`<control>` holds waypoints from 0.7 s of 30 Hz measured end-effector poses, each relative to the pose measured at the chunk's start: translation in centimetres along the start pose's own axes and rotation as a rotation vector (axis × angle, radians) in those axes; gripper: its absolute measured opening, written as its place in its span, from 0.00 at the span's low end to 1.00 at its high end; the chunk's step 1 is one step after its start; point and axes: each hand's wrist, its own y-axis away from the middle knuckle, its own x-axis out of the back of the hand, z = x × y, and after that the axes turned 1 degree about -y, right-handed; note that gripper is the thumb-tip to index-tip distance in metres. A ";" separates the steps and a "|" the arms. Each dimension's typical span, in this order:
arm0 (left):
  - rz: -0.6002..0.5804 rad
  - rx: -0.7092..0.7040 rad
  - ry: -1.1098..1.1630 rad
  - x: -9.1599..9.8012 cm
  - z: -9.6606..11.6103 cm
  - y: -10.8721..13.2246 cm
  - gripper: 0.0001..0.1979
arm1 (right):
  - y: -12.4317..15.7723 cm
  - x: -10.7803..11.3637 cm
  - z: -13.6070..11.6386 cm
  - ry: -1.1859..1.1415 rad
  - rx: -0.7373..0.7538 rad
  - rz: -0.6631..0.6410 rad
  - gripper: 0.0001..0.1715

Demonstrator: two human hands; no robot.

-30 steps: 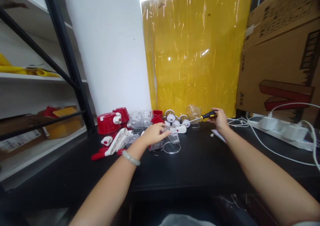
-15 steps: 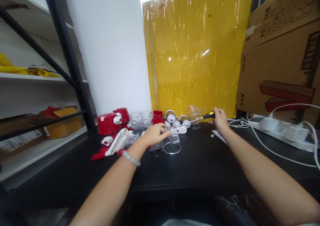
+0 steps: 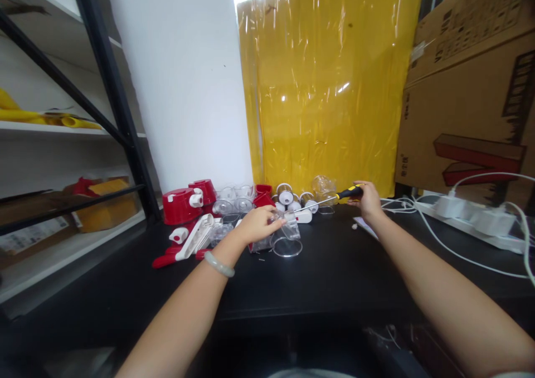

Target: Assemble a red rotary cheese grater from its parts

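My left hand is closed on a clear plastic cup that lies on its side on the black table, its open rim toward me. My right hand grips the black and yellow handle of a screwdriver. The screwdriver's metal shaft points left toward the base of the cup, near my left fingers. A pale green bangle circles my left wrist.
Red and white plastic parts and clear cups are heaped at the back left of the table. A white power strip with cables lies at right, below cardboard boxes. A yellow plastic sheet hangs behind. Metal shelving stands at left.
My right hand with the screwdriver has shifted very slightly; my left hand stays on the cup.
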 end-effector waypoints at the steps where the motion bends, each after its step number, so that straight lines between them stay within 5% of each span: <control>1: 0.001 -0.003 0.001 0.0 0.0 0.0 0.25 | 0.0 -0.1 0.0 0.003 0.002 0.007 0.11; 9: -0.003 0.004 -0.002 0.2 0.3 0.1 0.25 | 0.1 -0.1 0.4 0.062 0.097 0.031 0.22; 21: 0.000 -0.001 -0.008 0.1 0.3 0.1 0.26 | -0.7 0.4 1.1 0.012 0.061 -0.025 0.15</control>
